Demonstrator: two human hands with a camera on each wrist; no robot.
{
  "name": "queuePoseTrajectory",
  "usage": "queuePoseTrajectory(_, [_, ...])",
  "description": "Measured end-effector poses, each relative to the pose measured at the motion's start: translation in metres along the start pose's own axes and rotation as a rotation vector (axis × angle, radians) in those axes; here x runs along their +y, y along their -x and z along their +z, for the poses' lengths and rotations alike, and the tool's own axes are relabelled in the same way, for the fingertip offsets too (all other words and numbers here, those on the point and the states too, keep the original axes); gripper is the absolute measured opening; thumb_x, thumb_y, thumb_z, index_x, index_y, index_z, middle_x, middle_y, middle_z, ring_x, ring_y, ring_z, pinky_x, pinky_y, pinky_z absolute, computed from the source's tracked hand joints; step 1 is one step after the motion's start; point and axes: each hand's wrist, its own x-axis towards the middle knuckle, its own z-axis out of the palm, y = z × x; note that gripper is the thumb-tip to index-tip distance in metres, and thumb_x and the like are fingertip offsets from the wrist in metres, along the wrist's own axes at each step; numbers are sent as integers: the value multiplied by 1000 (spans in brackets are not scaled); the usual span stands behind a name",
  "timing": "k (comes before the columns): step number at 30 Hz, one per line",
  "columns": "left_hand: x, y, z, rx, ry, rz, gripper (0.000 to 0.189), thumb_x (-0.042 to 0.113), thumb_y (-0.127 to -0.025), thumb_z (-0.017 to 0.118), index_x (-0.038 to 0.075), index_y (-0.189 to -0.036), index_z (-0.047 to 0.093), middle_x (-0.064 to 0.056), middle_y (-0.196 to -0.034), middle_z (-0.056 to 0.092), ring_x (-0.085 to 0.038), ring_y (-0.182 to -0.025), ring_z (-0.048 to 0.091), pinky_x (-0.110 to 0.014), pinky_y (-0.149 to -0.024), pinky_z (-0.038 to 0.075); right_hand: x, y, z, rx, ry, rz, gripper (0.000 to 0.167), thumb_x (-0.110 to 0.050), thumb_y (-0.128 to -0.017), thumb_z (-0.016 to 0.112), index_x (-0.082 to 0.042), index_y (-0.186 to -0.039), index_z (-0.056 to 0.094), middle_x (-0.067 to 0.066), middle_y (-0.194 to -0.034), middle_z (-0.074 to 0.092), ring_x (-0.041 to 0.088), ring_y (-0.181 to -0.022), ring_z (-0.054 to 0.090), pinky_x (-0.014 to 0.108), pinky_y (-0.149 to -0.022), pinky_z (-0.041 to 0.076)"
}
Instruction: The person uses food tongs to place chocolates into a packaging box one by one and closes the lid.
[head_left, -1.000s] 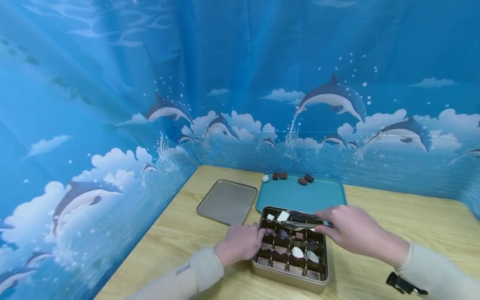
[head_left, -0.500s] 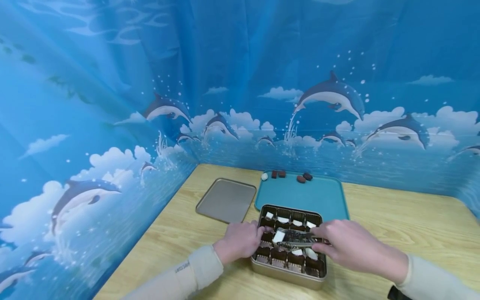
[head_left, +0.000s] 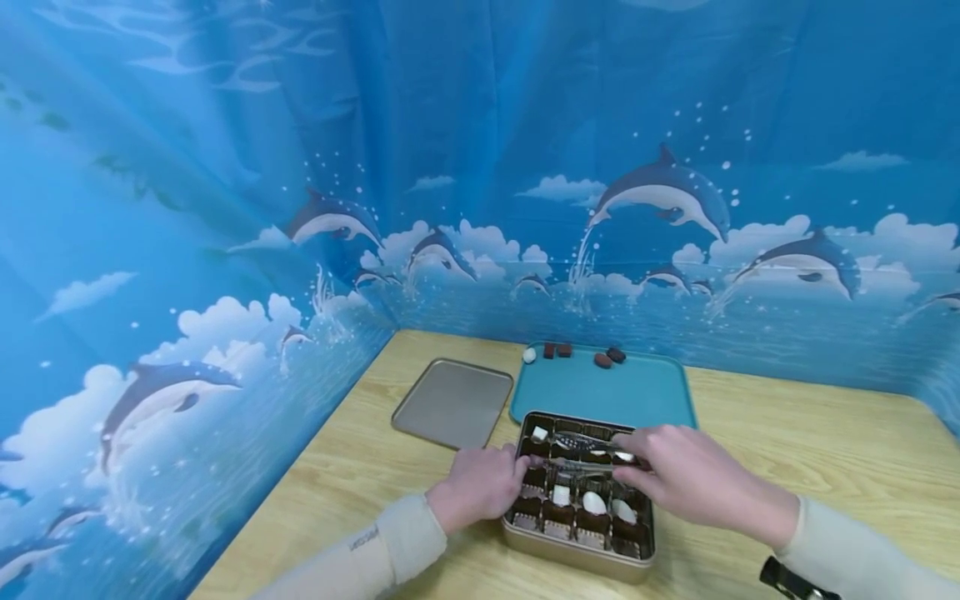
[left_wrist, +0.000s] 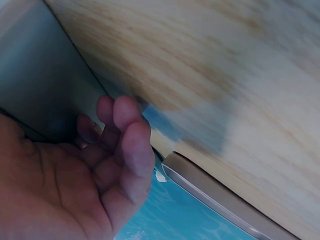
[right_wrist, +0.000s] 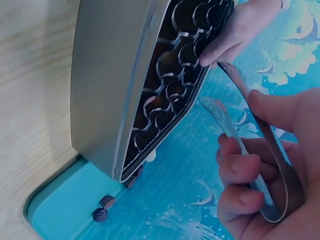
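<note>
A metal tin (head_left: 577,562) with a dark divided insert stands before me, chocolates in several of its compartments. My left hand (head_left: 482,482) holds its left side, fingertips over the rim; the left wrist view shows that hand (left_wrist: 95,175) with bent fingers beside the tin's wall. My right hand (head_left: 686,467) grips metal serving tongs (head_left: 581,443) above the tin's back rows. In the right wrist view the tongs (right_wrist: 272,192) are spread, nothing between their tips. A white square chocolate (head_left: 561,495) sits in the third row from the back, left of a white egg-shaped one (head_left: 594,502).
Behind the tin lies a teal tray (head_left: 592,392) with a white piece (head_left: 529,356) and several brown chocolates (head_left: 603,360) along its far edge. A flat metal lid (head_left: 453,402) lies to the left. A blue dolphin-print curtain (head_left: 480,167) bounds the wooden table.
The tongs carried the white square chocolate from the back of the tin toward me and let it go in the third row. They have since spread and moved back. My left hand stayed put.
</note>
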Motion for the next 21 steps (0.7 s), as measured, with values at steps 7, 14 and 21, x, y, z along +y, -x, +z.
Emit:
queuePoseTrajectory(7, [1,1,-1,-12,-24,-2,51,46,-108,31,9,-105,67,-3,-73,59,-19,-66,59,-36,-57,49,13,-25,4,66,33,14,39,-32,-95,70,-4,-122,71,6,-92,76,-1,-51,50,25,-56,50])
queuePoseTrajectory(14, [2,0,0,-13,-23,4,52,46,-109,29,10,-100,66,-2,-70,55,-17,-62,54,-35,-55,48,29,-54,9,62,44,44,22,-28,-96,69,-9,-106,73,-12,-56,47,2,-42,36,22,-43,31])
queuePoseTrajectory(21, [1,0,0,-1,-35,7,51,44,-109,29,10,-97,65,-3,-72,56,-18,-63,55,-36,-55,49,55,-86,15,26,137,63,39,-31,-99,65,-2,-125,68,-7,-63,58,5,-41,43,25,-40,31])
